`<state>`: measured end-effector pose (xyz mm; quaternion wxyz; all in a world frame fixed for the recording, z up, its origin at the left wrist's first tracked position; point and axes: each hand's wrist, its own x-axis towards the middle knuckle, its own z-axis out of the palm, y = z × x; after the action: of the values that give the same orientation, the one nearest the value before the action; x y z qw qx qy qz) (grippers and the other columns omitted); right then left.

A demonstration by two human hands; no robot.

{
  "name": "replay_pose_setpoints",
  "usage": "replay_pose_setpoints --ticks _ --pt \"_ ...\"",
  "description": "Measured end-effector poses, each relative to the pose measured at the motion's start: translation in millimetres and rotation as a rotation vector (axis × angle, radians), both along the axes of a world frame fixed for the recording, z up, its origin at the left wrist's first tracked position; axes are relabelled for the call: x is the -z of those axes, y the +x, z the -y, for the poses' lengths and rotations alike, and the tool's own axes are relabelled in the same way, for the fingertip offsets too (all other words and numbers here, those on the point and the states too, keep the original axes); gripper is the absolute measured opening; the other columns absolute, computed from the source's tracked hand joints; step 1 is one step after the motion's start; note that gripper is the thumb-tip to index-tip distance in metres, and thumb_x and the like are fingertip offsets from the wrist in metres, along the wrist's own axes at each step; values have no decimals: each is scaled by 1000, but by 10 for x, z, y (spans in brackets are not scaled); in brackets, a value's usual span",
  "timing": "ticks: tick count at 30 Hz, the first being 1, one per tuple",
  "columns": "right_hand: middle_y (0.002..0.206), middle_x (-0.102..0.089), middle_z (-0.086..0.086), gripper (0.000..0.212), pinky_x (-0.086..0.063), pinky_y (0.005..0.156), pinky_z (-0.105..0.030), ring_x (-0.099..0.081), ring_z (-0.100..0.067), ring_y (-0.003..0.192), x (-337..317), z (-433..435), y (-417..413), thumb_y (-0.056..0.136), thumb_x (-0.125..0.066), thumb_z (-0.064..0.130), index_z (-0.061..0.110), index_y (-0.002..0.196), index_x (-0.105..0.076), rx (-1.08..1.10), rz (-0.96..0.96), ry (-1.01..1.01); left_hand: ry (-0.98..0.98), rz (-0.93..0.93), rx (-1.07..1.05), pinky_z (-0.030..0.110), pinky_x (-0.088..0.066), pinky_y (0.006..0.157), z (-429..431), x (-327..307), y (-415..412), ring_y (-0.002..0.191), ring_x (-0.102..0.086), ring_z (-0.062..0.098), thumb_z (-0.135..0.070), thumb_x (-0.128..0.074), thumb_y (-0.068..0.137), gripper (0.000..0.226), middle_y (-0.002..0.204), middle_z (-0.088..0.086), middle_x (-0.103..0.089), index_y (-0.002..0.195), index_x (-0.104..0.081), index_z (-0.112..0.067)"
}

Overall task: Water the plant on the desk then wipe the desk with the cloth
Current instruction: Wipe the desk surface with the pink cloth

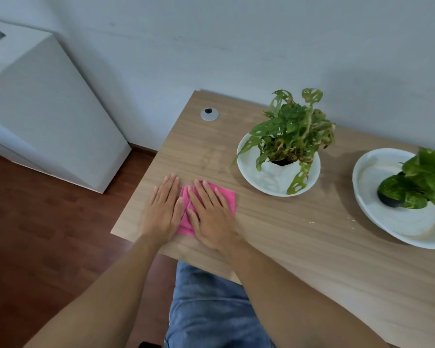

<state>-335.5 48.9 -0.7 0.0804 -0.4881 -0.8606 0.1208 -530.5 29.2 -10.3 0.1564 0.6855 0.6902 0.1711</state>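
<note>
The pink cloth (206, 209) is pressed flat on the wooden desk (299, 247) near its left corner under the flattened, ungripping left hand (162, 212) and right hand (211, 217), apparently for even wiping pressure.

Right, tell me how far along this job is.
Watering can't be confirmed: no can in view, only droplets on the desk near the plants. Wiping is in hand: left hand and right hand lie flat on the pink cloth at the left end. The stretch by the droplets looks left.
</note>
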Motion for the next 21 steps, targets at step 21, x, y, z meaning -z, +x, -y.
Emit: replay_pose_setpoints --ticks 21 --pt "184 -9 2 64 -12 136 -47 -2 -16 171 -40 446 2201 118 -28 48 24 176 -18 244 54 -22 32 -118 181 53 -10 138 -414 58 1803 171 -10 34 -42 -33 107 79 182 20 -16 173 -18 0"
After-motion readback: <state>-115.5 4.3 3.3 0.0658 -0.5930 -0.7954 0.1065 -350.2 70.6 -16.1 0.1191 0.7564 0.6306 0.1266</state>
